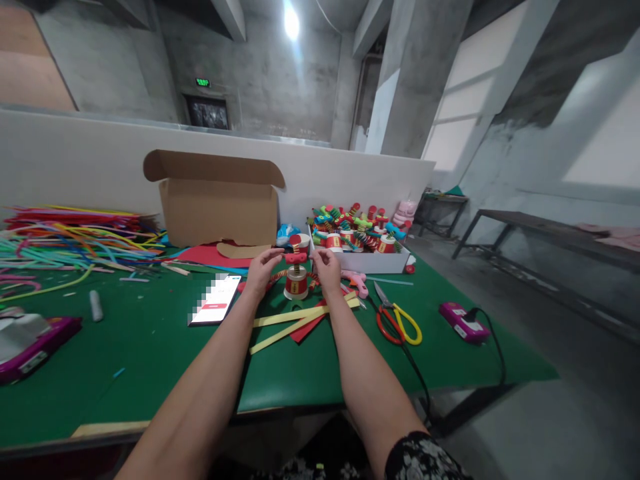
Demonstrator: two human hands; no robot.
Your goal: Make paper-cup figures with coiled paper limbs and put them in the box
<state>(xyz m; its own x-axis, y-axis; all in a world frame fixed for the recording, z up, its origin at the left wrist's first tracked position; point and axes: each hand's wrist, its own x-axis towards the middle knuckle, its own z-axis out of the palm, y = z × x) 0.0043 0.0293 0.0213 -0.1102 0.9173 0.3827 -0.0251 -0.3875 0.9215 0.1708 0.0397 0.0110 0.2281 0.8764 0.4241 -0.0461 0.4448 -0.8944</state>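
Observation:
A red-and-white paper cup toy (296,288) stands upright on the green table, with striped spring-like arms, a red rolled head (296,258) and a red disc on top. My left hand (265,268) has its thumb and fingers pinched at the left end of that head. On the other side, my right hand (327,269) is curled with fingertips together, close to the head's right end; whatever it pinches is too small to make out. Yellow paper strips (285,319) and a red paper piece (306,329) lie in front of the toy, partly under my right forearm.
Scissors (397,325) and a pink glue gun (357,283) lie to the right, near a purple power strip (464,323). A white box (373,262) of similar toys stands behind. Leftward are a phone (217,300), an open cardboard box (220,210) and colourful strips (75,243).

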